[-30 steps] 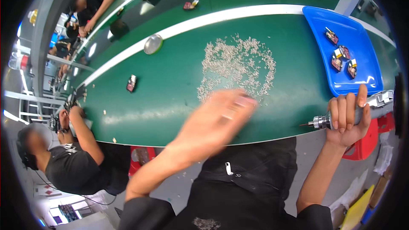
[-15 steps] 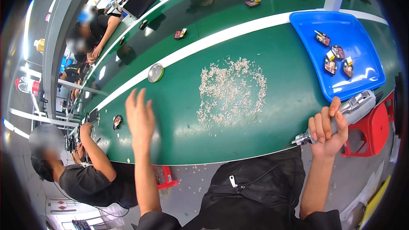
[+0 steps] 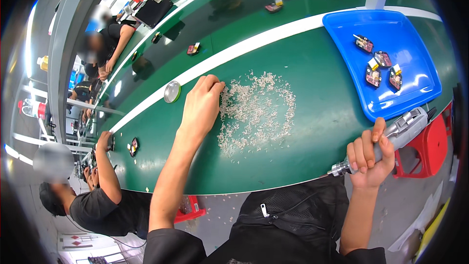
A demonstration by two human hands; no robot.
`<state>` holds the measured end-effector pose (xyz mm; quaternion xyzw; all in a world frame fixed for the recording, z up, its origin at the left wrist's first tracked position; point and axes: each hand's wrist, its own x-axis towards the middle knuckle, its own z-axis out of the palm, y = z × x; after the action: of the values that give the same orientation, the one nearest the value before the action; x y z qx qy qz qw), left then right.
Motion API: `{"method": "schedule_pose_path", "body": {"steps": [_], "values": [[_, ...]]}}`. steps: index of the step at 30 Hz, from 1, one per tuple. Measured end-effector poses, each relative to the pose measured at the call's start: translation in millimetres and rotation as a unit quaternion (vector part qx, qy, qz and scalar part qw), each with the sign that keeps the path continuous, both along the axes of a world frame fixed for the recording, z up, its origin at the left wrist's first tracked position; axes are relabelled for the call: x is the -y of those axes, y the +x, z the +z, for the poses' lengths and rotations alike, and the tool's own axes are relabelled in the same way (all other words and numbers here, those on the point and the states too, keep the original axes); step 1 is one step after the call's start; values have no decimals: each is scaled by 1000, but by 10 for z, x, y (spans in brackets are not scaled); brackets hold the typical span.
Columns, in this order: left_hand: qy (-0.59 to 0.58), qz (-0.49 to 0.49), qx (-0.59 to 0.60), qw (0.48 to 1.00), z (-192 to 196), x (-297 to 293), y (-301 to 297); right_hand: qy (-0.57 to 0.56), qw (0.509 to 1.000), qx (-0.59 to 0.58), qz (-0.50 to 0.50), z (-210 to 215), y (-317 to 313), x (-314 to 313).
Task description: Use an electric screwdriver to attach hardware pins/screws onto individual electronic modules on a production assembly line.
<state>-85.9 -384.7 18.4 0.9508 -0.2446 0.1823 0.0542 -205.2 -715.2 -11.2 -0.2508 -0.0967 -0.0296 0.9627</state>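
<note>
A loose patch of small silvery screws (image 3: 256, 112) lies spread over the green tabletop (image 3: 205, 176). At its left edge, my left hand (image 3: 201, 107) reaches down with thumb and fingers pinched together. Whatever may be between those fingertips is too small to make out. My right hand (image 3: 369, 159) is wrapped round a grey electric screwdriver (image 3: 413, 126), held at the table's front edge. The tool lies sideways, its chuck and thin bit pointing left.
A blue tray (image 3: 415, 99) at the right holds several small dark electronic assemblies (image 3: 383, 59). Left of the screws sits a round tin (image 3: 172, 92). More assemblies lie on the belt (image 3: 234, 24) beyond the white strip. A co-worker (image 3: 105, 195) sits at my left; a red stool (image 3: 424, 149) stands right.
My left hand has moved right and away from me to the edge of the screws, its spread fingers closing into a pinch. The right hand keeps holding the screwdriver.
</note>
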Motion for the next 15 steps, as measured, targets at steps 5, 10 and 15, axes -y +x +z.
{"method": "schedule_pose_path", "body": {"steps": [5, 10, 15], "values": [[-7, -40, 12, 999, 23, 20, 35, 6, 1000, -3, 2, -5, -12, 15], [-92, 30, -29, 995, -2, -2, -8, 4, 1000, -1, -1, 8, -19, 8], [-152, 3, 1, 988, 14, 62, -78, 14, 1000, -1, -14, 32, 4, -37]]}}
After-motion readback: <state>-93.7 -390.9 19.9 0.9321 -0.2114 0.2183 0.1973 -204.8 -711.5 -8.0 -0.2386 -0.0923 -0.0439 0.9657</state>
